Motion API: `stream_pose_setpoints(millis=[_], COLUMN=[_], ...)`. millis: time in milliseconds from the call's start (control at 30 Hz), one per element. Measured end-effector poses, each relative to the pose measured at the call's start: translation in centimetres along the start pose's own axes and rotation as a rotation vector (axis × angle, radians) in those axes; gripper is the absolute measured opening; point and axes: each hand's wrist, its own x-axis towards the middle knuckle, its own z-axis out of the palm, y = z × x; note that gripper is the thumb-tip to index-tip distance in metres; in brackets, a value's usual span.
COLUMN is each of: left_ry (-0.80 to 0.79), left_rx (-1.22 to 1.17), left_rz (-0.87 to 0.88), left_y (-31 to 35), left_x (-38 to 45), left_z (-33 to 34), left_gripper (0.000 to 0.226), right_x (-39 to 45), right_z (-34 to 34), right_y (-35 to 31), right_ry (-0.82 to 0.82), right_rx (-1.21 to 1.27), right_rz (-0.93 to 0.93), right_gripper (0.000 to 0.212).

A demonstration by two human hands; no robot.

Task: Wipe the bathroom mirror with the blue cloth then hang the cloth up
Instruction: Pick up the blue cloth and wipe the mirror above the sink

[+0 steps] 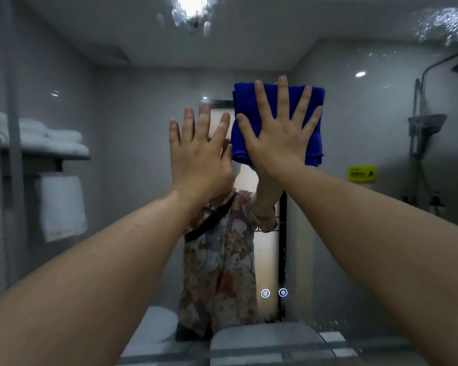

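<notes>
Wiping is under way: the right hand (278, 133), fingers splayed wide, presses the blue cloth (249, 128) flat against the mirror (368, 114), the empty, open left hand (198, 151) just beside it, and the next stroke likely needs steady pressure.

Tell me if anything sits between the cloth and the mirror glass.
Nothing visible does. The right hand presses the folded blue cloth flat on the mirror; the left hand is raised beside the cloth, fingers spread.

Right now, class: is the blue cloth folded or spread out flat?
Folded. The blue cloth shows stacked layers along its left edge, pressed to the mirror under the right hand.
</notes>
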Motion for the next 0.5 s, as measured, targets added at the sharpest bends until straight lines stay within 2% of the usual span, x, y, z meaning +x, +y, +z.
stream_pose_setpoints(millis=[400,500], left_ry=[-0.044,-0.077], left_rx=[0.015,0.006], left_rz=[-0.024,-0.076], left_y=[0.5,1.1], left_x=[-0.3,-0.7], left_z=[-0.3,-0.4], left_gripper=[0.061,0.062], right_x=[-8.2,-9.9], right_z=[1.9,2.3], right_y=[1.3,1.8], right_ry=[-0.018,-0.020], right_rx=[0.018,0.005], right_rz=[-0.024,-0.044], right_gripper=[0.076,0.076])
